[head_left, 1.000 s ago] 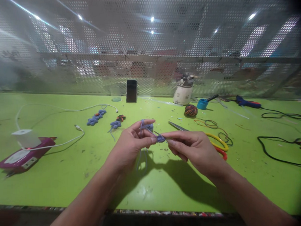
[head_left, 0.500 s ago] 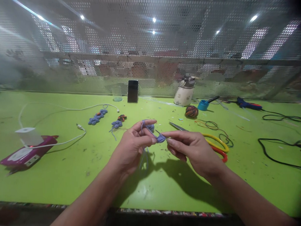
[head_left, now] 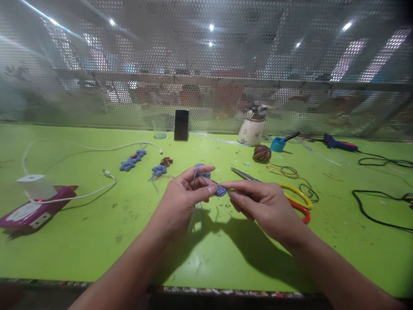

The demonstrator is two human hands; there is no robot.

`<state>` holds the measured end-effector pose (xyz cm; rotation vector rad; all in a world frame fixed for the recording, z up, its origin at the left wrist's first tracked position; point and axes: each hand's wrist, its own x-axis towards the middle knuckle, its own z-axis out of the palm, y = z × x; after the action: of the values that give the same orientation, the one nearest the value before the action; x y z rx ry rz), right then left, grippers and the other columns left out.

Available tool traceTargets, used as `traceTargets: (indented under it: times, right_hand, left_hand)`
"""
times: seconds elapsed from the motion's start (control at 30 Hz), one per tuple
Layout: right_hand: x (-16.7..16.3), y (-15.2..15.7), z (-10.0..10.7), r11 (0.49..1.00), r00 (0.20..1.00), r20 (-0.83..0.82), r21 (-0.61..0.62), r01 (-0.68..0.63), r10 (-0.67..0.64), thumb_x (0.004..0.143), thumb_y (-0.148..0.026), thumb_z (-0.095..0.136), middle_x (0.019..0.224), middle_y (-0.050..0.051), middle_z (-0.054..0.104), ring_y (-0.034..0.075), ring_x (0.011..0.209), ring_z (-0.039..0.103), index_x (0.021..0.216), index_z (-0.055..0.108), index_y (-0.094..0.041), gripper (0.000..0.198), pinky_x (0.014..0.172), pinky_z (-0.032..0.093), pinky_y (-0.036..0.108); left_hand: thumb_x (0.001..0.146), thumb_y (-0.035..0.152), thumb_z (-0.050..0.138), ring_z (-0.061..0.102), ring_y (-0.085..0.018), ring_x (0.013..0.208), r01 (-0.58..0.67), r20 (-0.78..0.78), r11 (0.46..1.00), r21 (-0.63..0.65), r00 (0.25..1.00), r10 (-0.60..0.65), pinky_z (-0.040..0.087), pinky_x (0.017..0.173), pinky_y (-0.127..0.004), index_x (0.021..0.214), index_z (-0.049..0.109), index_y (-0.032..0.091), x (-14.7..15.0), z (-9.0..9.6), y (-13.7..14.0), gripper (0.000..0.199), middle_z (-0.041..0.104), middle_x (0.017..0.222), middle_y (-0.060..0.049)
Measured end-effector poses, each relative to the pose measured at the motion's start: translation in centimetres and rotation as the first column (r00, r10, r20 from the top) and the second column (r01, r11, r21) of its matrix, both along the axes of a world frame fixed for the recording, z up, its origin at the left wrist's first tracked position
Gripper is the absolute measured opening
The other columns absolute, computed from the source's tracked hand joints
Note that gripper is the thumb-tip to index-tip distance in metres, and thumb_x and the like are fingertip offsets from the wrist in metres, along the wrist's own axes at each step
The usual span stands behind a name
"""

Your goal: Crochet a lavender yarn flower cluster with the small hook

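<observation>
A small piece of blue-purple crochet (head_left: 221, 189) is pinched at its left edge by the thumb and finger of my left hand (head_left: 184, 194). Yarn of the same colour loops over that hand's raised index finger, and loose yarn tails (head_left: 196, 218) hang below. My right hand (head_left: 262, 200) is closed on a thin crochet hook, mostly hidden by fingers and stitches, at the right side of the piece. Behind my left fingers shows part of a blue-purple yarn ball (head_left: 204, 174). Scissors (head_left: 299, 194) with yellow and red handles lie partly behind my right hand.
Crocheted flowers (head_left: 133, 160) lie to the left, near a purple power strip (head_left: 35, 210) with a white charger. Farther back stand a phone (head_left: 181, 125), a cup (head_left: 160, 128) and a white bottle (head_left: 252, 126). A multicoloured yarn ball (head_left: 262, 153) and a glue gun (head_left: 339, 142) are at right.
The crochet piece has turned slightly between my fingers, and the hook shows less than before. Both hands stay nearly in place; the whole view has shifted a little.
</observation>
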<state>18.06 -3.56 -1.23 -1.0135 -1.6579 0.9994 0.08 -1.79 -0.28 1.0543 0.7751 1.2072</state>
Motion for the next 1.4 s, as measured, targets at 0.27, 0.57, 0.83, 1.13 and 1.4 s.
traceTargets:
  times: [0.27, 0.57, 0.83, 1.13, 1.4]
  right_hand:
    - [-0.16, -0.29, -0.03, 0.996, 0.998, 0.044, 0.083, 0.032, -0.036, 0.088, -0.02, 0.059, 0.059, -0.004, 0.048, 0.007, 0.05, 0.036, 0.107, 0.073, -0.017, 0.024, 0.045, 0.029, 0.022]
    - [0.36, -0.31, -0.31, 0.996, 0.998, -0.012, 0.065, -0.063, 0.064, 0.091, -0.018, 0.057, 0.061, -0.005, 0.049, 0.007, 0.052, 0.035, 0.119, 0.068, -0.031, 0.033, 0.047, 0.029, 0.021]
    - [0.19, -0.31, -0.25, 0.983, 0.961, -0.226, -0.048, -0.177, 0.161, 0.09, -0.019, 0.06, 0.057, -0.004, 0.047, 0.007, 0.05, 0.037, 0.114, 0.071, -0.027, 0.028, 0.044, 0.025, 0.021]
    - [0.21, -0.21, -0.17, 0.987, 0.976, -0.183, -0.088, -0.135, 0.117, 0.089, -0.023, 0.06, 0.057, -0.004, 0.048, 0.008, 0.049, 0.036, 0.113, 0.072, -0.025, 0.027, 0.044, 0.025, 0.021]
    - [0.13, 0.0, 0.41, 0.99, 0.998, 0.059, -0.138, -0.02, 0.028, 0.083, -0.021, 0.062, 0.054, -0.004, 0.046, 0.007, 0.048, 0.032, 0.105, 0.075, -0.016, 0.026, 0.045, 0.023, 0.023]
  left_hand:
    - [0.064, 0.013, 0.082, 0.059, -0.009, 0.064, -0.007, 0.02, 1.0, 0.022, 1.0, 0.007, 0.043, 0.071, -0.024, 0.101, 0.069, 0.013, -0.25, -0.33, 0.12, 0.039, 0.064, 0.063, 0.004]
    - [0.062, 0.009, 0.082, 0.06, -0.008, 0.065, 0.012, 0.074, 1.0, 0.01, 0.997, -0.013, 0.045, 0.078, -0.024, 0.1, 0.073, 0.016, -0.28, 0.11, -0.02, 0.04, 0.063, 0.061, 0.005]
    - [0.064, 0.009, 0.082, 0.061, -0.008, 0.068, 0.016, 0.13, 0.998, 0.065, 0.991, -0.024, 0.048, 0.079, -0.023, 0.099, 0.074, 0.02, -0.24, 0.09, -0.44, 0.038, 0.064, 0.064, 0.005]
    - [0.074, 0.014, 0.076, 0.062, -0.012, 0.075, 0.003, 0.018, 0.977, 0.212, 1.0, -0.007, 0.049, 0.079, -0.026, 0.117, 0.063, 0.021, -0.24, -0.26, -0.7, 0.046, 0.065, 0.073, 0.002]
    - [0.08, 0.014, 0.064, 0.056, -0.016, 0.069, 0.096, -0.444, 0.949, 0.3, 0.895, 0.049, 0.044, 0.07, -0.031, 0.124, 0.063, 0.024, -0.22, -0.04, -0.42, 0.046, 0.06, 0.072, 0.0]
